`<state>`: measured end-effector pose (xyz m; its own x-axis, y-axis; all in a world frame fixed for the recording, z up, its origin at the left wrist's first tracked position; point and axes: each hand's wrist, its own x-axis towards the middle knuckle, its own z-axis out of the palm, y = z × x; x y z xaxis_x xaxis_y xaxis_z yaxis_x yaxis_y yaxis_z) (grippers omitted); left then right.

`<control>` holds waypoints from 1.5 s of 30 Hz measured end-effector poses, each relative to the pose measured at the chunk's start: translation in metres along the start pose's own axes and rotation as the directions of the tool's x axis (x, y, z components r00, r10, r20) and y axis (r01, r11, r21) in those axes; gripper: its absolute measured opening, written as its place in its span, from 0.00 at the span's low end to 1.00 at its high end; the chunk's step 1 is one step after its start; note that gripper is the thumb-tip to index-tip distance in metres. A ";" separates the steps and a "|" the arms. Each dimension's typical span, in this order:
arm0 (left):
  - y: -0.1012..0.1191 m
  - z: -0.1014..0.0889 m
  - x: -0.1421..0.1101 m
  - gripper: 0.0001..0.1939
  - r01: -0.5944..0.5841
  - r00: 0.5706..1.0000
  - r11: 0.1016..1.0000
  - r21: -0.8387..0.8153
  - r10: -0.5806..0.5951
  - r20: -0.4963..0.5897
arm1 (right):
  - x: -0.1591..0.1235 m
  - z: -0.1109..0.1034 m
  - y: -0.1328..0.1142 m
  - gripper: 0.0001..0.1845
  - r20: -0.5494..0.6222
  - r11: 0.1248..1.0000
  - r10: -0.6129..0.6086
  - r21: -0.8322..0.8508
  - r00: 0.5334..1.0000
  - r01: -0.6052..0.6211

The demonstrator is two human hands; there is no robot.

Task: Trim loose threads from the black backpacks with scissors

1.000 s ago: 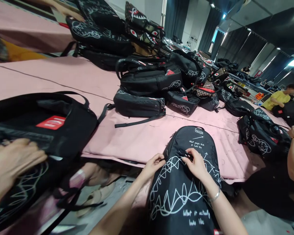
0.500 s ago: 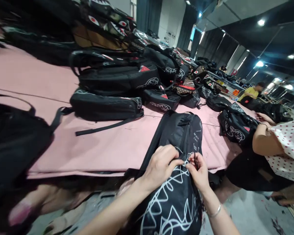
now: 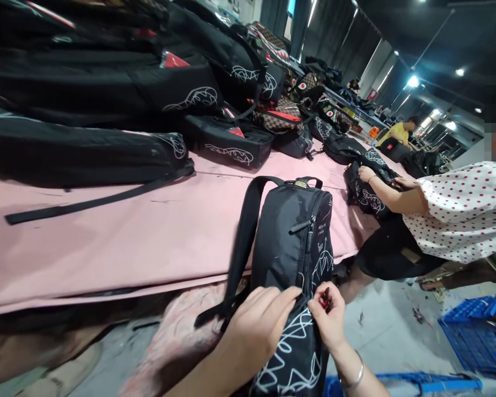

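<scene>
Hands close together at the zipper side of the black backpack point(image 3: 285, 237), which sits tilted at the near edge of the pink bench point(image 3: 157, 237), strap hanging toward the left hand. Left hand point(image 3: 258, 322): fingers bent, partly closed, fingertips on the bag side by the zipper; can't tell if fabric is pinched. Right hand point(image 3: 329, 314): thumb and fingers curled in at the white-scribbled panel, small dark-red item point(image 3: 325, 299) held in the fingers, type unclear. More black bags point(image 3: 231, 143) farther back on bench.
</scene>
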<state>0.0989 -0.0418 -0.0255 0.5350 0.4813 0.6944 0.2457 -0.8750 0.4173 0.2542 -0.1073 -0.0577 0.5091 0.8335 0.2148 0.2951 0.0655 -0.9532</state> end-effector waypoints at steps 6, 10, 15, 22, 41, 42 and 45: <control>-0.006 0.010 0.004 0.18 0.037 0.993 0.998 -0.049 -0.032 0.114 | -0.001 -0.011 0.002 0.09 0.071 0.999 0.045 -0.022 0.996 -0.043; -0.011 0.017 0.002 0.17 -0.015 1.000 1.000 -0.014 0.015 0.011 | 0.005 -0.023 -0.006 0.11 0.187 0.998 0.033 -0.055 0.982 -0.023; -0.009 0.020 0.000 0.15 -0.023 1.000 0.999 -0.033 0.023 0.017 | 0.019 -0.044 -0.031 0.12 0.324 0.972 -0.001 -0.223 0.946 0.077; 0.003 0.012 0.011 0.12 -0.001 0.998 0.999 -0.041 0.004 0.057 | 0.050 -0.069 -0.085 0.12 0.610 0.711 -0.140 -0.486 0.780 0.508; 0.007 0.016 0.012 0.12 0.046 0.991 0.999 -0.012 -0.044 0.129 | 0.097 -0.005 -0.169 0.07 0.855 0.285 0.258 -0.513 0.451 0.810; 0.007 0.016 0.012 0.12 0.045 0.991 0.999 -0.014 -0.043 0.130 | 0.097 -0.002 -0.170 0.07 0.850 0.265 0.287 -0.513 0.441 0.817; 0.007 0.016 0.012 0.12 0.037 0.992 0.999 -0.019 -0.034 0.126 | 0.099 0.007 -0.174 0.06 0.826 0.220 0.359 -0.527 0.434 0.821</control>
<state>0.1204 -0.0430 -0.0240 0.6236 0.5002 0.6007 0.2497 -0.8556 0.4533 0.2479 -0.0321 0.1283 -0.3412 0.8384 -0.4251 0.9089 0.4096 0.0783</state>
